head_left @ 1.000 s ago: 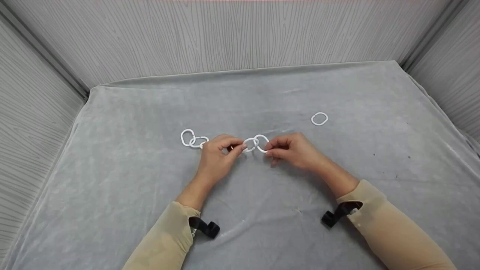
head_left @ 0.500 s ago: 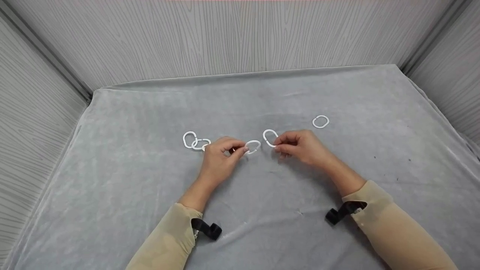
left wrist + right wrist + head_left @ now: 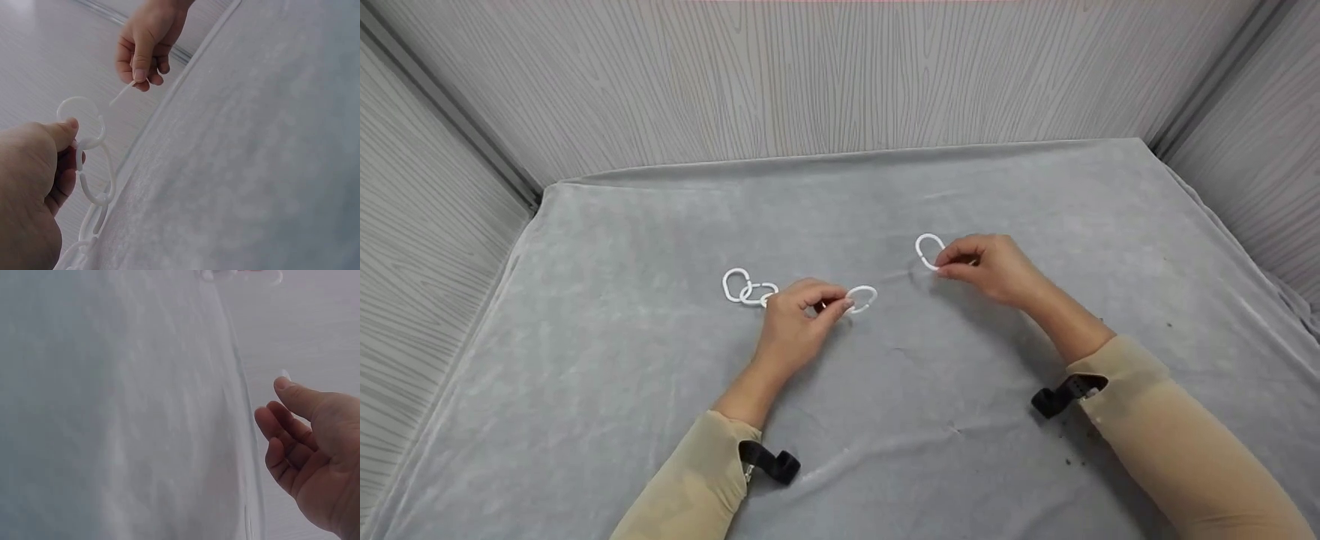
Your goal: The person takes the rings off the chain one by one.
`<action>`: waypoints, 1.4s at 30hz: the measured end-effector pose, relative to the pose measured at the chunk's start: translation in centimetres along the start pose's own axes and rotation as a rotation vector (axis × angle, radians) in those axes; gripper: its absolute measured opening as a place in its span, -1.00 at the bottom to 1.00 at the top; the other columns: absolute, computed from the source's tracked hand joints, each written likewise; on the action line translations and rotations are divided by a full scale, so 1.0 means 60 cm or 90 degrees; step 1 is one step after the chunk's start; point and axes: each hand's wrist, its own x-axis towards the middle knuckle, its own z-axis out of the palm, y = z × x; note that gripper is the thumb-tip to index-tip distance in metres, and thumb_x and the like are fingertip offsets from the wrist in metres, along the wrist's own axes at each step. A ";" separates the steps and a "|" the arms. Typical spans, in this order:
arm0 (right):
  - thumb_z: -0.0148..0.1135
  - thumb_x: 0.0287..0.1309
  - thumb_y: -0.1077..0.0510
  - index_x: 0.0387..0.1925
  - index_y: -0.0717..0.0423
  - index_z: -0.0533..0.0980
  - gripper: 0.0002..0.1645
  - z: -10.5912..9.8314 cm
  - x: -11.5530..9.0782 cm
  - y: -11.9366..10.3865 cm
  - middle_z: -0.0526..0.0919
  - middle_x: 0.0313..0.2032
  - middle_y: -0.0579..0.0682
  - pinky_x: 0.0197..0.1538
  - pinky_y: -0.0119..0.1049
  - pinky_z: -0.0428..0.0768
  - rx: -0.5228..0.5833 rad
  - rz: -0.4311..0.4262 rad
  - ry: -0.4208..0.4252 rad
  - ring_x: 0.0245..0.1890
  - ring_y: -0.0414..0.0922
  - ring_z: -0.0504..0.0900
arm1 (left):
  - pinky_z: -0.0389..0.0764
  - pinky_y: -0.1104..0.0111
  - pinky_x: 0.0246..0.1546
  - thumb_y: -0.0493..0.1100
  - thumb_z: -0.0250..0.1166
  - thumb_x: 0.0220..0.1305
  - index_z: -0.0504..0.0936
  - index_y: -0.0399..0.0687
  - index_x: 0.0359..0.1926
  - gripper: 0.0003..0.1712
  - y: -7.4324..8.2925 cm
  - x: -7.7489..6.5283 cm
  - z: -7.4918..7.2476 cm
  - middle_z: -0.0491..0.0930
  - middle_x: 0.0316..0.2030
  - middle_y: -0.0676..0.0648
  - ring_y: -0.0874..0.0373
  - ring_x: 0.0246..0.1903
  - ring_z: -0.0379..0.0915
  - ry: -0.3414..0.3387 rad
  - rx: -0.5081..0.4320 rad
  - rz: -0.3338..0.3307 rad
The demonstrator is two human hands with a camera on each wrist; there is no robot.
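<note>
My left hand (image 3: 801, 319) pinches the end link (image 3: 874, 292) of a white plastic chain between thumb and fingers. In the left wrist view, this end link hooks through another chain link (image 3: 112, 169), with more links below it. The chain's far end, an oval link (image 3: 726, 285), lies on the cloth left of that hand. Farther right, my right hand (image 3: 997, 270) pinches a separate white link (image 3: 918, 244) with a small gap in its side. The two held links stand apart. The loose link at the right does not show now; the right hand covers that area.
A grey cloth (image 3: 660, 450) with shallow wrinkles covers the table. Pale wood-patterned panels (image 3: 840, 75) rise behind it and at both sides. A black wrist camera (image 3: 780, 465) is strapped at each sleeve, and small dark specks lie near the right sleeve.
The right hand has drawn its link out of the left hand's link and moved right and away, over the spot of the loose link. The left hand stays nearly where it was.
</note>
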 end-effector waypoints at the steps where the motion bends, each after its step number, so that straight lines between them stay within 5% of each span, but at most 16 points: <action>1: 0.52 0.25 0.27 -0.22 0.16 0.79 -0.93 -0.004 0.002 0.004 0.80 -0.24 0.06 -0.21 -0.51 0.52 -0.020 0.003 0.005 -0.26 -0.23 0.64 | 0.63 0.41 -0.28 -0.28 0.54 0.30 0.85 -0.19 -0.23 -0.94 0.000 -0.001 0.000 0.74 -0.34 0.03 0.19 -0.35 0.62 0.000 -0.001 -0.001; 11: 0.54 0.23 0.27 -0.25 0.15 0.78 -0.94 -0.034 0.025 0.040 0.76 -0.08 0.11 -0.10 -0.37 0.47 -0.099 0.018 0.032 0.00 0.05 0.64 | 0.62 0.41 -0.28 -0.27 0.55 0.28 0.86 -0.16 -0.24 -0.94 0.003 -0.002 0.002 0.75 -0.34 0.03 0.17 -0.36 0.61 0.001 -0.011 -0.005; 20: 0.52 0.20 0.36 -0.27 0.26 0.76 -0.93 -0.034 0.046 0.072 0.78 -0.11 0.22 0.10 0.04 0.55 -0.110 -0.002 0.025 0.00 0.10 0.68 | 0.63 0.37 -0.29 -0.28 0.55 0.27 0.85 -0.18 -0.24 -0.94 0.000 -0.001 0.001 0.75 -0.35 0.02 0.18 -0.36 0.61 0.000 -0.003 0.002; 42: 0.53 0.12 0.42 -0.32 0.27 0.74 -0.91 -0.025 0.065 0.089 0.78 -0.20 0.23 0.15 0.07 0.53 -0.154 -0.086 0.014 -0.02 0.21 0.71 | 0.62 0.37 -0.30 -0.29 0.56 0.26 0.84 -0.19 -0.25 -0.93 0.002 -0.002 0.000 0.75 -0.34 0.00 0.17 -0.37 0.60 0.000 0.002 0.008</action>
